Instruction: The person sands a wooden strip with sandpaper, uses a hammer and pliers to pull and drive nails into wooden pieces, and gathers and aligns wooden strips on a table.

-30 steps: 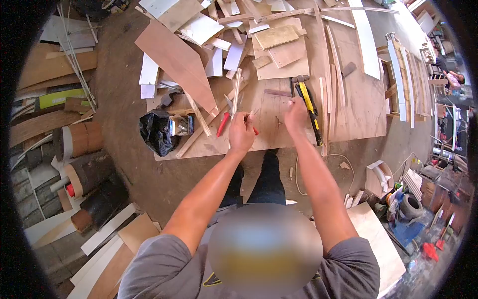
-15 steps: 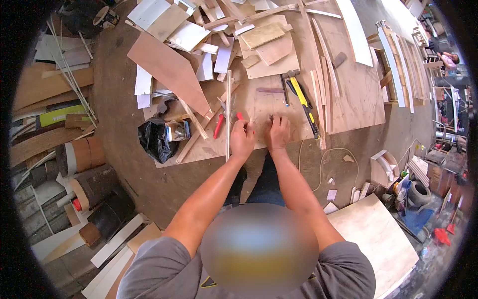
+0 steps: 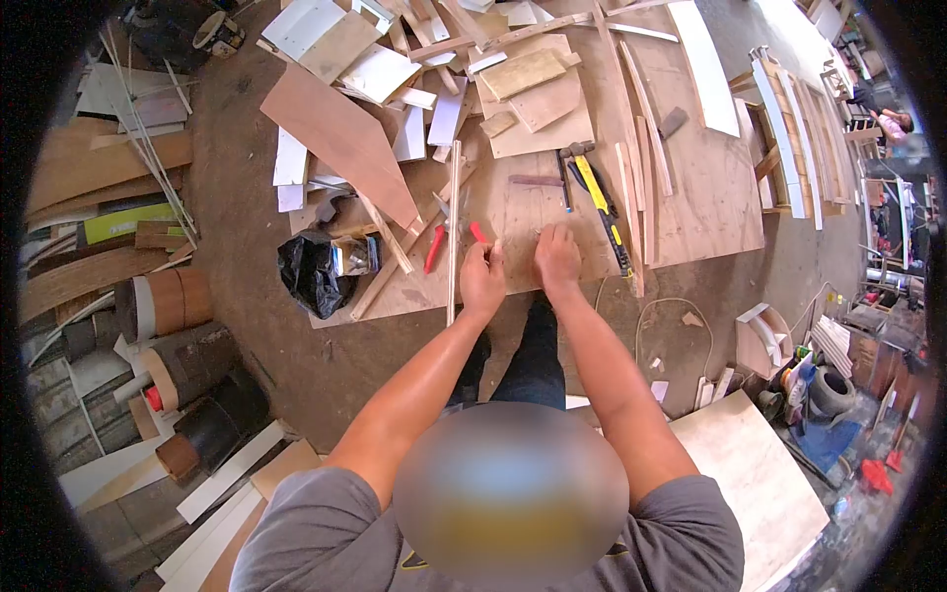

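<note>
My left hand (image 3: 483,282) is closed at the near edge of the plywood board (image 3: 582,259), fingers curled; what they hold, if anything, is hidden. Just beyond it lies a cutting tool with red handles (image 3: 434,248), partly under a thin wooden strip (image 3: 455,207). My right hand (image 3: 558,259) rests low over the board, its fingers bent together and pointing down, with their tips hidden. To its right is a hammer (image 3: 602,202) with a yellow and black handle. A flat brownish bar (image 3: 537,181) and a slim dark tool with a blue tip (image 3: 566,187) lie beyond the hands.
Wood offcuts (image 3: 533,89) and a brown angled panel (image 3: 340,148) cover the board's far side. A black plastic bag (image 3: 314,274) sits at its left corner. Long strips (image 3: 631,197) lie right. Rolls of sheet material (image 3: 182,365) stand on the left; a pale panel (image 3: 755,483) lies right.
My right hand has shifted slightly right, away from my left hand, and its fingers point further down. My left hand has dropped back a little toward me. My legs have moved.
</note>
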